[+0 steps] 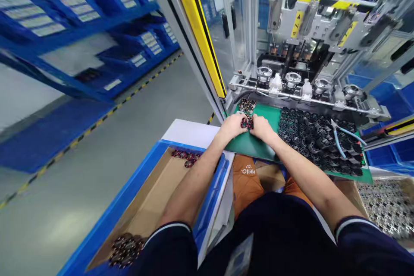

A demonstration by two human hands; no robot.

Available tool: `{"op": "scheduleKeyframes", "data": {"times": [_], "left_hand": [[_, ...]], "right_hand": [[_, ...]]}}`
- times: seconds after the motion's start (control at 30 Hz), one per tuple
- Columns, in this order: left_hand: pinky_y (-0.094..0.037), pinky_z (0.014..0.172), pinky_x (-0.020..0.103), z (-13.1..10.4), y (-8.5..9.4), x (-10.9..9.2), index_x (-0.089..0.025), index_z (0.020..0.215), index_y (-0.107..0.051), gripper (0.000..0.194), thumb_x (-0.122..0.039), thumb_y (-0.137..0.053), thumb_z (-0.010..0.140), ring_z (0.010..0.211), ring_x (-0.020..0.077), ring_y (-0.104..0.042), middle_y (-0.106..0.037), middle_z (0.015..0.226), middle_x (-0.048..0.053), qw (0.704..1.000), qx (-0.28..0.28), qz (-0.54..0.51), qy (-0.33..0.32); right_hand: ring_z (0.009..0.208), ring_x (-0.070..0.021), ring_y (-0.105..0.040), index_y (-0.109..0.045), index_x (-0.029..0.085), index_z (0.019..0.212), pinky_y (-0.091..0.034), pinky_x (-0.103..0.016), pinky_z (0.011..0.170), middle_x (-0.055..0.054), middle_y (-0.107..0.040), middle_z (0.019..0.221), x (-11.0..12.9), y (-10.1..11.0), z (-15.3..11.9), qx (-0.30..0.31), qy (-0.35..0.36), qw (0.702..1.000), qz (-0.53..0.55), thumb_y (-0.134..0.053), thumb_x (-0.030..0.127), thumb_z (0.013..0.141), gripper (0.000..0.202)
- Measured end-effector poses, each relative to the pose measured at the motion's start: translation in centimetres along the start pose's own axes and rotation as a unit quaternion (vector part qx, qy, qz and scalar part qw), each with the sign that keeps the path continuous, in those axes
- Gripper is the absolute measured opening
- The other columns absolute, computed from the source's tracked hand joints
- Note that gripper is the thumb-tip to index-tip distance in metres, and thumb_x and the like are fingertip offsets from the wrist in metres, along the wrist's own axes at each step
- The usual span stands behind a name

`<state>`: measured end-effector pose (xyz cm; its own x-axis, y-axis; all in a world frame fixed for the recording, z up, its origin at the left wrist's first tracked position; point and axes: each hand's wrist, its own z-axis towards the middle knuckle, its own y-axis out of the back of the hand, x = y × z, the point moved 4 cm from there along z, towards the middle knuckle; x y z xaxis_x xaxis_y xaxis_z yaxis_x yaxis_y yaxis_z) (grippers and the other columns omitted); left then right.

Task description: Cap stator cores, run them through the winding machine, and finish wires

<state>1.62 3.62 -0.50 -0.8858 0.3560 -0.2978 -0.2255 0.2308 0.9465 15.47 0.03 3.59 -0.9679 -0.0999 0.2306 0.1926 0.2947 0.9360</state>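
At the left end of the green mat [255, 143], both hands are close together around small dark rings with reddish and coppery edges that look like motor stators [244, 123]. My left hand [233, 126] has its fingers closed on a stator from the left side. From the right, my right hand [261, 127] closes on a stator beside it; its fingertips are partly hidden. More stators [247, 105] sit just beyond the fingers on the mat. To the right, many black ring-shaped parts [307, 138] lie in rows, with blue-handled pliers [339, 140] resting on them.
A machine with a row of round metal fixtures [293, 78] stands behind the mat. A yellow light-curtain post [203, 43] rises at left. A blue-rimmed box [152, 198] with several stators is at lower left. Silvery rings [388, 207] fill a box at right.
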Motion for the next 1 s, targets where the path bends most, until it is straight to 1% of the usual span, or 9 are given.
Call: {"op": "scheduleKeyframes", "data": {"times": [0.13, 0.23, 0.33, 0.4, 0.5, 0.63, 0.8, 0.93, 1.0], "left_hand": [[-0.066, 0.118, 0.052, -3.0, 1.2, 1.0, -0.018, 0.161, -0.073, 0.069, -0.026, -0.099, 0.097, 0.134, 0.0369, -0.079, -0.075, 0.150, 0.018, 0.999, -0.035, -0.013, 0.030], [-0.062, 0.124, 0.050, -6.5, 1.8, 0.2, -0.023, 0.164, -0.070, 0.066, -0.030, -0.094, 0.103, 0.137, 0.0350, -0.076, -0.071, 0.150, 0.014, 0.992, -0.106, -0.062, 0.004], [-0.063, 0.118, 0.044, -9.7, 1.4, -3.5, -0.027, 0.146, -0.080, 0.042, -0.031, -0.091, 0.106, 0.128, 0.0280, -0.077, -0.075, 0.136, 0.007, 0.951, -0.218, -0.173, -0.134], [-0.064, 0.115, 0.044, -10.8, -0.2, -6.9, -0.028, 0.138, -0.083, 0.032, -0.033, -0.091, 0.108, 0.127, 0.0280, -0.075, -0.076, 0.133, 0.007, 0.928, -0.235, -0.198, -0.208], [-0.063, 0.115, 0.048, -10.3, -3.5, -11.3, -0.026, 0.135, -0.086, 0.029, -0.033, -0.092, 0.107, 0.130, 0.0318, -0.072, -0.075, 0.139, 0.012, 0.933, -0.216, -0.176, -0.228], [-0.062, 0.110, 0.051, -8.4, -6.4, -13.9, -0.023, 0.129, -0.088, 0.023, -0.033, -0.090, 0.108, 0.129, 0.0355, -0.069, -0.076, 0.136, 0.016, 0.946, -0.187, -0.158, -0.213], [-0.061, 0.104, 0.052, -7.1, -7.0, -14.5, -0.022, 0.111, -0.089, 0.011, -0.027, -0.094, 0.103, 0.125, 0.0374, -0.069, -0.078, 0.128, 0.016, 0.949, -0.169, -0.186, -0.190], [-0.060, 0.115, 0.053, -7.7, -6.7, -13.9, -0.025, 0.106, -0.089, 0.004, -0.028, -0.093, 0.104, 0.131, 0.0348, -0.072, -0.083, 0.137, 0.012, 0.927, -0.190, -0.284, -0.156], [-0.066, 0.110, 0.048, -8.4, -6.6, -13.2, -0.025, 0.110, -0.087, 0.011, -0.036, -0.090, 0.107, 0.118, 0.0279, -0.079, -0.085, 0.138, 0.010, 0.902, -0.204, -0.358, -0.132]], "right_hand": [[0.126, -0.0295, -0.083, -0.070, 0.018, 0.160, -0.070, -0.050, 0.115, -0.014, -0.082, 0.146, -2.8, 2.9, -3.0, -0.033, 0.010, 0.999, 0.016, -0.090, 0.034, 0.110, 0.057], [0.109, -0.0246, -0.086, -0.064, 0.023, 0.167, -0.067, -0.042, 0.110, -0.010, -0.087, 0.139, -7.3, 5.4, -9.5, -0.082, 0.013, 0.996, 0.032, -0.086, 0.030, 0.111, 0.060], [0.082, -0.0224, -0.085, -0.076, 0.024, 0.143, -0.065, -0.036, 0.086, -0.002, -0.090, 0.100, -11.1, 6.2, -16.7, -0.164, 0.008, 0.984, 0.061, -0.080, 0.036, 0.113, 0.032], [0.077, -0.0224, -0.086, -0.078, 0.025, 0.138, -0.063, -0.033, 0.079, 0.000, -0.089, 0.091, -12.5, 4.3, -19.3, -0.130, -0.035, 0.990, 0.042, -0.079, 0.034, 0.113, 0.027], [0.088, -0.0277, -0.091, -0.077, 0.024, 0.144, -0.063, -0.035, 0.081, -0.004, -0.093, 0.099, -12.9, 0.2, -19.5, -0.073, -0.089, 0.993, 0.011, -0.076, 0.029, 0.115, 0.030], [0.099, -0.0362, -0.092, -0.075, 0.019, 0.146, -0.063, -0.040, 0.086, -0.014, -0.094, 0.107, -12.8, -2.4, -17.2, -0.054, -0.124, 0.991, -0.014, -0.067, 0.030, 0.119, 0.031], [0.093, -0.0396, -0.089, -0.080, 0.016, 0.133, -0.062, -0.041, 0.084, -0.020, -0.090, 0.104, -13.2, -2.8, -16.3, -0.058, -0.119, 0.991, -0.018, -0.069, 0.025, 0.116, 0.022], [0.086, -0.0293, -0.086, -0.083, 0.020, 0.126, -0.059, -0.035, 0.080, -0.011, -0.088, 0.098, -13.7, -2.3, -17.5, -0.104, -0.067, 0.992, 0.028, -0.074, 0.025, 0.115, 0.015], [0.086, -0.0236, -0.083, -0.084, 0.023, 0.127, -0.060, -0.033, 0.079, -0.008, -0.087, 0.102, -14.0, -1.6, -18.9, -0.141, -0.036, 0.988, 0.058, -0.077, 0.031, 0.116, 0.015]]}}
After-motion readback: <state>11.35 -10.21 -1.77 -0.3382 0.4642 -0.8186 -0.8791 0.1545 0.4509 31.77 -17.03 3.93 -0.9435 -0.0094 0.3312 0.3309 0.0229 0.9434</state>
